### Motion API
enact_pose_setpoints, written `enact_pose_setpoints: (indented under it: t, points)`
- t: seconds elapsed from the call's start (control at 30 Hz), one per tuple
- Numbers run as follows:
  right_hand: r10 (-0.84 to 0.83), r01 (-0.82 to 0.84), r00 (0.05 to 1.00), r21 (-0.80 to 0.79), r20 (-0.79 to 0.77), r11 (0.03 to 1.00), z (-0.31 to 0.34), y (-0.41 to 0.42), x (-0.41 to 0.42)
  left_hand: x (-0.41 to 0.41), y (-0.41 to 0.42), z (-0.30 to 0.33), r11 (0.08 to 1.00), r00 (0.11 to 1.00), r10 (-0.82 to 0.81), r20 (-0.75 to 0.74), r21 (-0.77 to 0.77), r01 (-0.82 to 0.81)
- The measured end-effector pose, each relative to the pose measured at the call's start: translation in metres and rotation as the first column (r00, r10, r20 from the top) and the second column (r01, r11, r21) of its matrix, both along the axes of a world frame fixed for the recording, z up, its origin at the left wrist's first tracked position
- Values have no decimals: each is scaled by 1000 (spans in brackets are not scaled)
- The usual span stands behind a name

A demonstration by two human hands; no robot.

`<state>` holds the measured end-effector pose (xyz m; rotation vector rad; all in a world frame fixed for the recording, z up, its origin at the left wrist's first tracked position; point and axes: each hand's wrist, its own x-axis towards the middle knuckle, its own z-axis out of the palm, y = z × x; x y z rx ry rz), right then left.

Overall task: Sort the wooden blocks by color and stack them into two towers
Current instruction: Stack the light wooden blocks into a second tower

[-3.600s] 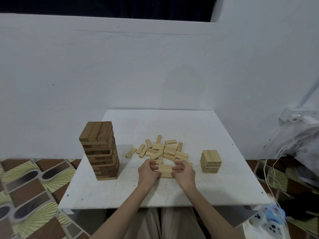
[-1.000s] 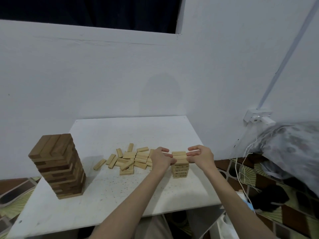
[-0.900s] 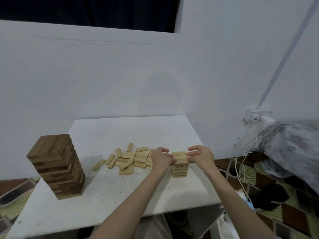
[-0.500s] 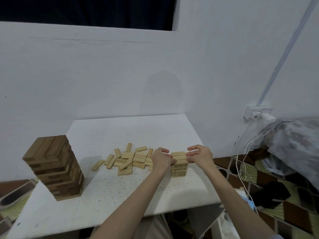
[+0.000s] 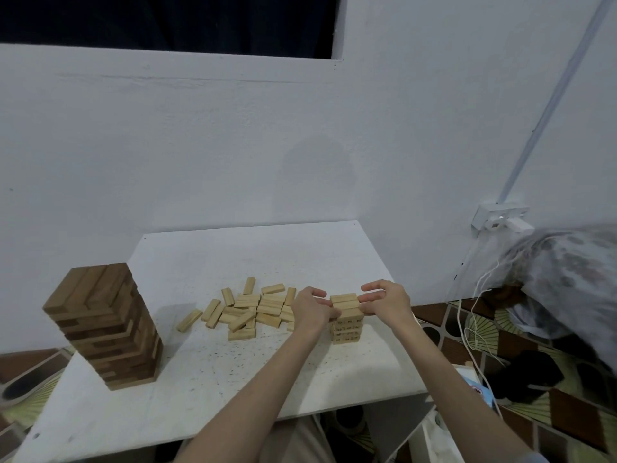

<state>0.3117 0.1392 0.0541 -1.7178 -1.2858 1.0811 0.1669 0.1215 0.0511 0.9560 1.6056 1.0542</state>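
Wooden blocks of two shades lay on a white table [image 5: 207, 389] that filled the lower middle of the frame against a white wall [image 5: 200, 145]. At the left of the frame stood the dark tower [image 5: 103, 325], tall and upright, its layers laid crosswise. In the middle of the frame the loose light blocks [image 5: 253, 310] lay scattered flat in a heap, a few of them strung out toward the left, well apart from the dark tower. Just right of that heap stood the light tower [image 5: 347, 324], short, with printed marks on its block ends.

Both hands met at the top of the light tower. The left hand [image 5: 310, 310] had its fingers curled against the left end of the uppermost blocks, and the right hand [image 5: 387, 300] pinched their right end between thumb and fingers, its forefinger lifted above. The left hand and forearm covered the right edge of the loose heap, so the blocks there could not be made out.

At the right of the frame a wall socket [image 5: 500, 220] carried a white plug, and thin white cables [image 5: 470, 312] hung from it down over a patterned floor [image 5: 521, 372]. A flowered cloth bundle [image 5: 567, 279] bulged at the right edge. A dark opening [image 5: 167, 21] ran across the upper left of the frame. Whether the bundle held anything I could not tell.
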Motion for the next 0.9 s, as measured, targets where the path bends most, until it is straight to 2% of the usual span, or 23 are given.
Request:
enact_pose_setpoints:
  t: [0.23, 0.33, 0.47, 0.63, 0.73, 0.9]
  points:
    - [-19, 19, 1000, 26, 12, 999, 8, 2, 5, -10, 7, 5, 1000, 1000, 7, -25, 1, -7]
    - [-53, 55, 998, 48, -30, 997, 16, 3, 6, -17, 11, 16, 1000, 999, 12, -52, 6, -11]
    - [16, -19, 996, -33, -84, 999, 28, 4, 1, -19, 16, 34, 980, 989, -83, 123, -171, 104]
    - [132, -134, 991, -205, -22, 970, 31, 6, -7, -14, 14, 40, 933, 947, -109, 302, -299, 202]
    - [158, -157, 987, -225, -16, 962, 31, 3, -11, -11, 14, 38, 920, 930, -90, 357, -328, 214]
    - [166, -156, 986, -223, 24, 962, 32, 5, -13, -10, 18, 33, 927, 938, -55, 342, -331, 175]
